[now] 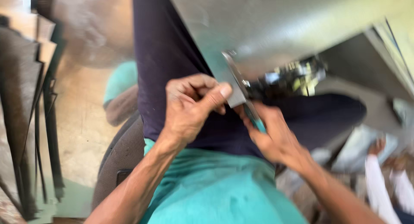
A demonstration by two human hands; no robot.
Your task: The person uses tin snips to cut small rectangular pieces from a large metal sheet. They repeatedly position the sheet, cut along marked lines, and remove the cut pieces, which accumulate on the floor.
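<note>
Sheet metal (276,21), a large grey panel, fills the upper middle and right of the view and slopes down over the person's lap; its lower left corner comes down to the two hands. Dark trousers (168,64) lie under and left of its edge, and a turquoise shirt (215,194) fills the bottom middle. Bare concrete floor (82,116) shows to the left between the leg and a stack of dark metal pieces (26,99) leaning along the left edge. A grey mesh seat (123,155) shows beside the left forearm. At the lower right, another person's white sleeve (377,181) is well apart from the work.

Left hand (189,105) is clenched, thumb pressed onto the panel's corner, pinching it. Right hand (276,137) is closed round the turquoise handle of a metal tool (241,92), probably snips, whose bright blade runs up along the panel's edge, touching it. The blade's exact position is blurred. A blurred dark and shiny object (293,79) lies just right of the tool; its kind cannot be told.
</note>
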